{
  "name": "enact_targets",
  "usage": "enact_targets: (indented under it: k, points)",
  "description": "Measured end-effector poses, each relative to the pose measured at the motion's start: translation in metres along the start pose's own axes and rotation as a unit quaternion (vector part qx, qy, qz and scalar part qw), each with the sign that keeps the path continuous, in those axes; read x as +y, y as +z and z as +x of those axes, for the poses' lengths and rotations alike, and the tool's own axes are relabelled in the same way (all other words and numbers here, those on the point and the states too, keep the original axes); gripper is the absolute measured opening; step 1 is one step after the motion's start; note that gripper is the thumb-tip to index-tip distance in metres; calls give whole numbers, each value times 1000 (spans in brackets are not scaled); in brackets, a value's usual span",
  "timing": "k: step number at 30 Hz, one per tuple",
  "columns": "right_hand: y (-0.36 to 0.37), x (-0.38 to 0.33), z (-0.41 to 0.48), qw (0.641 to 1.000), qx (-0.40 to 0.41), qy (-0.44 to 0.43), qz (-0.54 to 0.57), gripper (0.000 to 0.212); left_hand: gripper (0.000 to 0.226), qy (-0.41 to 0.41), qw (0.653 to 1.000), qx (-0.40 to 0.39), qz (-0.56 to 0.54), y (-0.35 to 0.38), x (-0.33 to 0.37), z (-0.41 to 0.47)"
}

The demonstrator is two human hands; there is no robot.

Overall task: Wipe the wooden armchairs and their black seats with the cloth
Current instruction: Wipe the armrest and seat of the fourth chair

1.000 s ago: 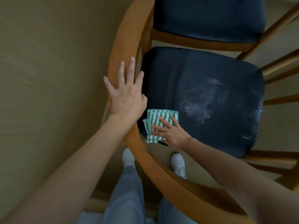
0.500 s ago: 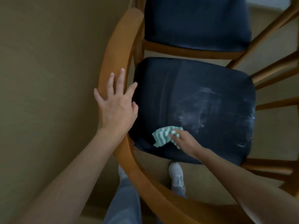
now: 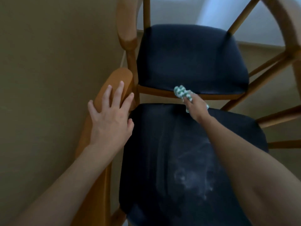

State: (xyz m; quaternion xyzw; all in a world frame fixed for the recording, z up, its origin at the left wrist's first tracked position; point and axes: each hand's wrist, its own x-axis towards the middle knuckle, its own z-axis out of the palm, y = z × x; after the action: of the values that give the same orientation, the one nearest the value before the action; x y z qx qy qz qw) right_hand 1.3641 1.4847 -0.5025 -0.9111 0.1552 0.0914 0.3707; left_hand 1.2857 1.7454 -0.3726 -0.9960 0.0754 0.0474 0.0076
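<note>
Nothing readable anywhere in this one, tbh. The cloth only has a green-and-white zigzag pattern, with no tag or brand showing. The near black seat has pale smudges on it, not letters or numbers.

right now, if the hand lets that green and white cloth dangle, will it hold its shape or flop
Probably flop: the green and white cloth is bunched up in the right hand, with its free end crumpled rather than flat. It is likely light too, since that one hand carries it with no visible strain.
</note>
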Motion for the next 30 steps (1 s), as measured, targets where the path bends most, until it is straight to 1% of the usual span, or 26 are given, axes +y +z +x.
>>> enact_targets:
  k: [2,3,5,7,9,12,15,17,21,24,26,28,30]
  points:
    - [18,7,8,989,-78,19,-126,44,69,1,1000,10,6,3,-1,1]
    - [26,7,9,983,-92,24,-157,46,69,3,1000,20,5,4,-1,2]
    - [37,4,5,980,-78,23,-181,50,68,5,999,36,-2,7,-2,3]
    - [43,4,-1,972,-63,1,-227,53,67,5,999,39,-3,9,-2,2]
    - [48,5,-9,963,-52,-20,-262,50,67,3,999,37,4,9,-2,0]
    - [55,3,-32,963,-44,-53,-260,48,67,-2,1000,28,2,6,0,0]
    - [67,5,-70,960,-58,-118,-246,50,66,-5,1000,15,-17,4,1,2]
    - [74,9,-106,950,-91,-165,-247,52,65,-2,999,14,-31,1,0,-1]
    - [76,26,-177,921,-185,-238,-247,53,64,10,999,-5,-38,-3,0,-25]
    - [69,43,-235,891,-258,-286,-242,53,65,18,999,-13,-33,-4,0,-57]
    - [63,51,-269,859,-325,-284,-277,54,65,12,999,-19,-45,-3,3,-80]
    - [58,58,-293,823,-375,-287,-317,55,65,9,998,-23,-56,-4,7,-100]
    - [50,67,-312,769,-414,-316,-370,54,65,11,998,-28,-59,-2,13,-120]
